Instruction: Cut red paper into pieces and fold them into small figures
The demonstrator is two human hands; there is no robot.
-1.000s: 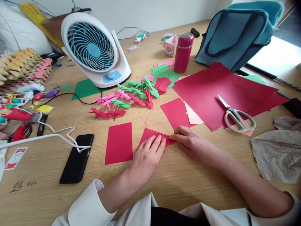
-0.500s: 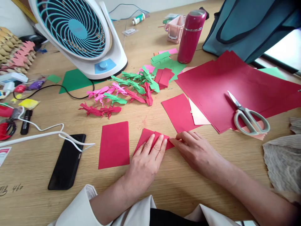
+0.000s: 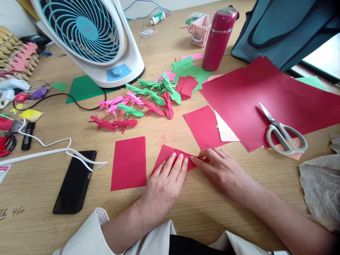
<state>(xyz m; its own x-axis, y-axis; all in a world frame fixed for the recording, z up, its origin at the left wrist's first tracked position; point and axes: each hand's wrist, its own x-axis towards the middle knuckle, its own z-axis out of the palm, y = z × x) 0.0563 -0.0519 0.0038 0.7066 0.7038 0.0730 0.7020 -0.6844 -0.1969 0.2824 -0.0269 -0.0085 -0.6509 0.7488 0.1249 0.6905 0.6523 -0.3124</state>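
Observation:
A folded sheet of red paper (image 3: pixel 164 153) lies on the table in front of me. My left hand (image 3: pixel 165 180) rests flat on it, fingers stretched out and pressing it down. At the paper's right corner, the thumb and fingers of my right hand (image 3: pixel 216 169) are pinched on the edge; the fingertips partly cover that corner. To the left sits a flat red paper rectangle (image 3: pixel 129 163). Another red sheet (image 3: pixel 205 126) lies beyond my right hand, overlapping a cream sheet. Farther off is a cluster of folded paper figures in green (image 3: pixel 152 95), pink and red.
Scissors (image 3: pixel 281 131) lie on large red sheets (image 3: pixel 255 92) at the right. A phone (image 3: pixel 75 184) and white cable are at the left. Behind stand a fan (image 3: pixel 124 46), a red flask (image 3: pixel 219 40), a pink basket (image 3: pixel 199 32) and a blue-green bag (image 3: pixel 262 32).
The right fingertips have shifted slightly left and down at the paper's right corner, which looks a little more folded. My left hand stays in place. The view has moved slightly.

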